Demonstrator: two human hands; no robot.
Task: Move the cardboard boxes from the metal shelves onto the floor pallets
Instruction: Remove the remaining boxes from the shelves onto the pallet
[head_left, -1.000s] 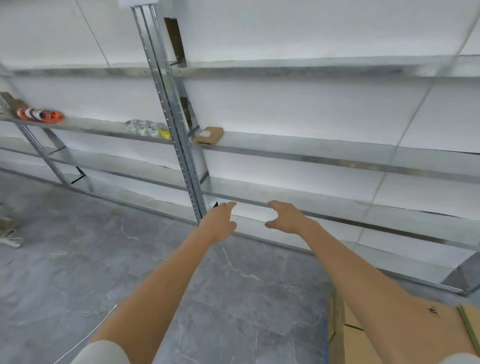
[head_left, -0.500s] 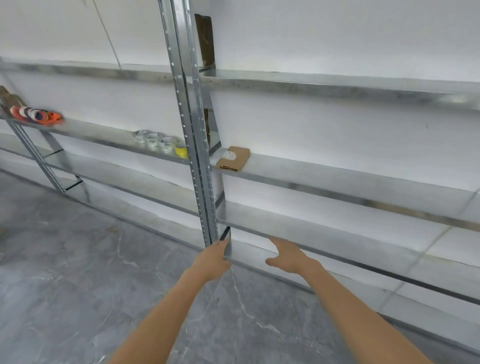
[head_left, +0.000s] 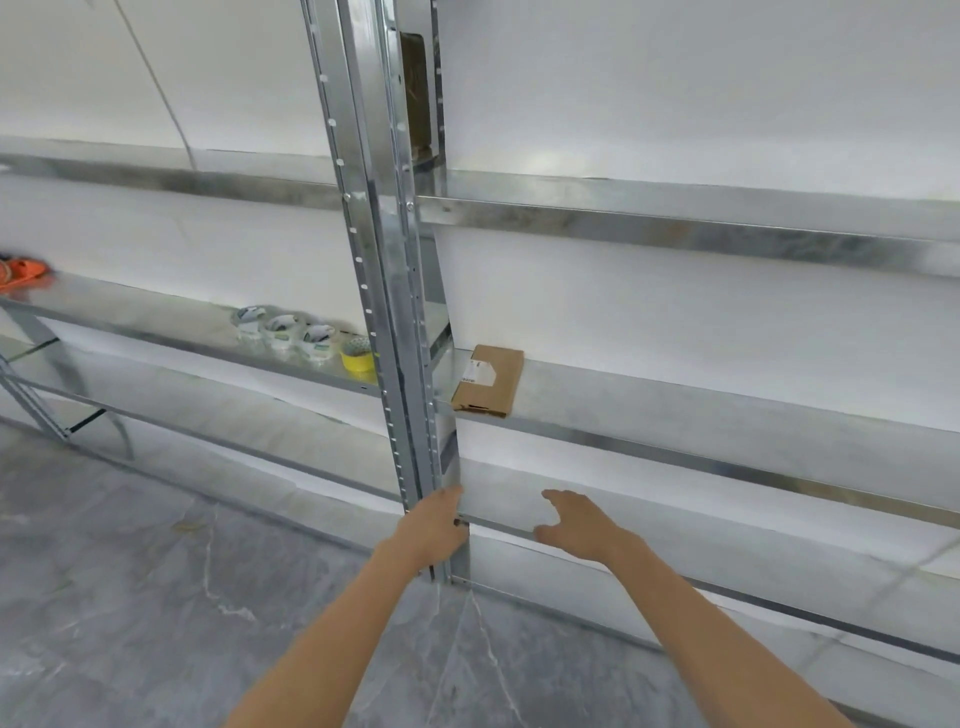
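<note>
A small flat cardboard box (head_left: 488, 380) with a white label lies on the middle metal shelf (head_left: 727, 415), just right of the upright post (head_left: 395, 322). Both my arms reach forward below it. My left hand (head_left: 434, 530) is open with straight fingers in front of the post's lower part. My right hand (head_left: 579, 525) is open, fingers spread, in front of the shelf below the box. Neither hand holds anything. A brown piece of cardboard (head_left: 418, 93) stands upright behind the post on the upper shelf. No pallet is in view.
Several rolls of tape (head_left: 283, 332) and a yellow roll (head_left: 357, 354) sit on the left shelf section. Orange items (head_left: 23, 270) lie at the far left. Grey marbled floor (head_left: 130, 597) spreads below; a white wall stands behind the shelves.
The view has come closer to the shelves and risen, so the small box looks larger. Both hands have stayed open and reached further forward. The cardboard at lower right has left the view.
</note>
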